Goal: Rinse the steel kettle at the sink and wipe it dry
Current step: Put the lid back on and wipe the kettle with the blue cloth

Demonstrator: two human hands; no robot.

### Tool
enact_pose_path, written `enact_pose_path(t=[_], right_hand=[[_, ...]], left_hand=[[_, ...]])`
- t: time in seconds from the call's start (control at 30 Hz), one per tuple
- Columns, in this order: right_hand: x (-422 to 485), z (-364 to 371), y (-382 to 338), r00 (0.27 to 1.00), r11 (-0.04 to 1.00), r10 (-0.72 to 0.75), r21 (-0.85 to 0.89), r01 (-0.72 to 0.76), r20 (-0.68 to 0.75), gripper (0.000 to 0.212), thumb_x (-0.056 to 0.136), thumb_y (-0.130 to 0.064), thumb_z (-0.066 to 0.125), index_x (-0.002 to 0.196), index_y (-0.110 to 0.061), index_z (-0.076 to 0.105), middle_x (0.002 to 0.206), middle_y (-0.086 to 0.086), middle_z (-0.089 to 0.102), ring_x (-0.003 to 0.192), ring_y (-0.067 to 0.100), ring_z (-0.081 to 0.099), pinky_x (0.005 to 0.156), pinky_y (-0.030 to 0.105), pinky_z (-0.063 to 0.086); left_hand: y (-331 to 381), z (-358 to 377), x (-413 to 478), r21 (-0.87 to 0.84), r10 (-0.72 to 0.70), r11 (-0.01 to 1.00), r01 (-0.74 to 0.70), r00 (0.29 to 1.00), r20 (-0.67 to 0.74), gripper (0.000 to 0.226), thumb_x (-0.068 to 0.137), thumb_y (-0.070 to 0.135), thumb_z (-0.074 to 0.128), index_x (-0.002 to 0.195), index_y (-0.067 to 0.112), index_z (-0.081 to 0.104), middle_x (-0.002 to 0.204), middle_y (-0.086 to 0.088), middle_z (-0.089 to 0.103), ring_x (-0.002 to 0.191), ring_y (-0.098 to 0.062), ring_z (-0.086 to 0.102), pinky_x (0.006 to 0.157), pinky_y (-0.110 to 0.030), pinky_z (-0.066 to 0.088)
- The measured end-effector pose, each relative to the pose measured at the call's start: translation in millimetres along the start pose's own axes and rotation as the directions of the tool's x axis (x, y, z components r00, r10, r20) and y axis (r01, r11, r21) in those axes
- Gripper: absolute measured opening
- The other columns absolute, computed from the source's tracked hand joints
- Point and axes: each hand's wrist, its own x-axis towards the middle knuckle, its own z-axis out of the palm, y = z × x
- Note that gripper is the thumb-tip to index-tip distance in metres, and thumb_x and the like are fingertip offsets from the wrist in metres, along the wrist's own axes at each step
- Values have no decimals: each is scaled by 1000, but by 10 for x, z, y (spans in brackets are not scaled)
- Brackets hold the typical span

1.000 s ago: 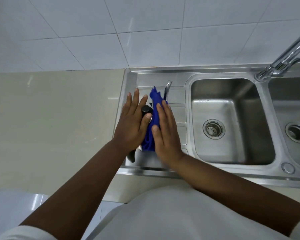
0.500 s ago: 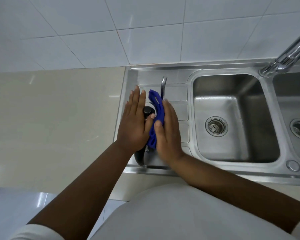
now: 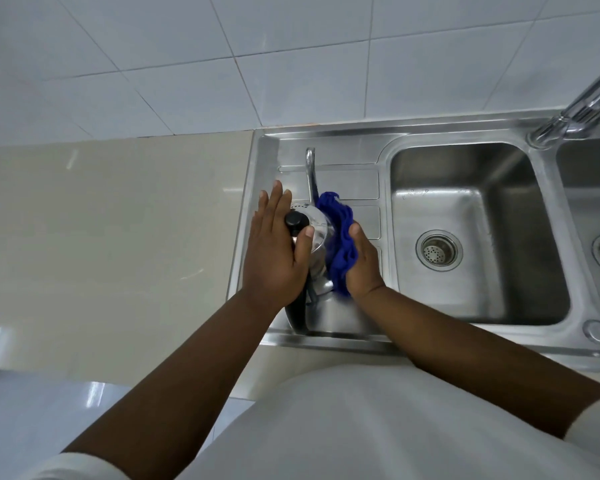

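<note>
Left hand [image 3: 274, 252] flat, right hand [image 3: 363, 266] curled round cloth [image 3: 340, 233]

Most of the kettle [image 3: 315, 227] is covered tbh: the left hand [image 3: 274, 252] blocks its left side, and the blue cloth [image 3: 338, 237] blocks the right wall. The black handle [image 3: 297, 315] runs under that wrist, so the join's hidden. The right hand [image 3: 362, 268] only shows palm + thumb w/ fingers behind the cloth, can't tell their curl. The faucet [image 3: 584, 107] and 2nd basin [image 3: 582, 188] are cut off by the right edge.
</note>
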Motion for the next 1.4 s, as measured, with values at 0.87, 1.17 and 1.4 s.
enact_pose_path(t=[0.87,1.17,1.4], right_hand=[[-261,187,-65,987,936,-125,-342,84,-97,39,106,-37,35,137,-20,52,115,1,68,105,14,64,93,32,51],[-520,353,-182,949,871,-309,-385,306,57,45,103,-35,38,148,-34,35,153,1,45,139,23,48,111,40,44],[-336,381,-285,871,767,-434,-413,490,229,49,102,-27,43,148,-9,41,154,9,45,146,24,39,116,50,36]], left_hand=[[-20,-23,-20,33,-84,996,85,996,-28,92,82,69,50,152,14,24,163,3,13,152,-16,4,121,-49,19],[-245,-252,109,6,83,996,-85,988,129,87,85,69,45,153,21,22,164,2,8,152,-21,1,122,-49,9],[-405,-353,314,90,220,964,-251,940,263,106,76,83,43,155,21,10,164,-7,-3,151,-31,-3,117,-63,14]])
